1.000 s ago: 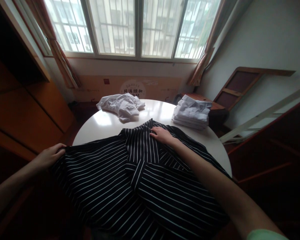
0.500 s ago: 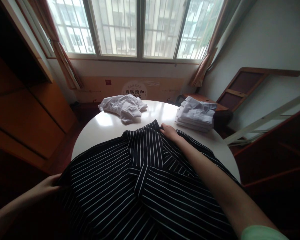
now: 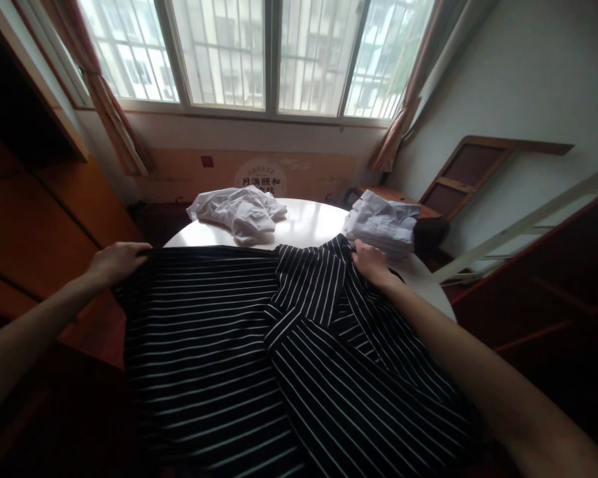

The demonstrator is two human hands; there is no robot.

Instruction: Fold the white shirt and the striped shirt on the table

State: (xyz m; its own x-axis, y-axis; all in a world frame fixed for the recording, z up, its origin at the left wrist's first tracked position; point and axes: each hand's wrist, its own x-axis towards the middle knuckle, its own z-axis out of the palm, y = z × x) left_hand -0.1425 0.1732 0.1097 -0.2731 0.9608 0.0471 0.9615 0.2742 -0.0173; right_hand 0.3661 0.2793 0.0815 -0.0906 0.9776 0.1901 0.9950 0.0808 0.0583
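both hands — left hand (image 3: 113,261), right hand (image 3: 371,261) — have fingers pinched on the striped shirt (image 3: 259,345); uneven pull could nudge the folded white stack (image 3: 381,226) off the worktop (image 3: 309,222).

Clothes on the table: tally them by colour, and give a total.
Black with white stripes: 1, the striped garment, gripped at its top edge by the left hand and the right hand.
White: 2 lots, a crumpled heap and a folded stack; how many pieces the stack holds cannot be told.
Total: 3.
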